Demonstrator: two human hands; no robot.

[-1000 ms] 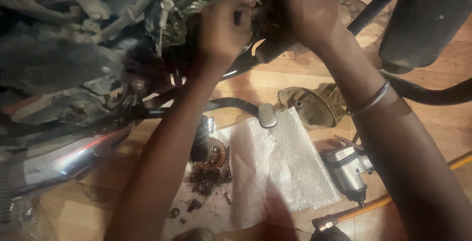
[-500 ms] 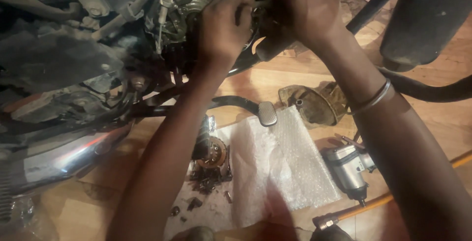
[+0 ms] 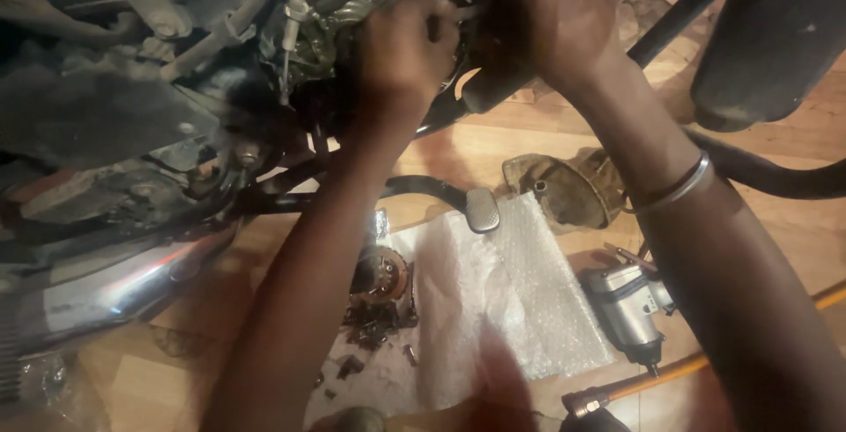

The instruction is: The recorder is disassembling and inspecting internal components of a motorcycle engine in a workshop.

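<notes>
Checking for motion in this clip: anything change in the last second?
Barely. Both hands stay pressed on the open side of the engine, left hand and right hand in nearly the same spots; only a slight camera shift. What the fingers grip is hidden. The bubble wrap, removed engine cover, air wrench and small parts lie unmoved.
</notes>
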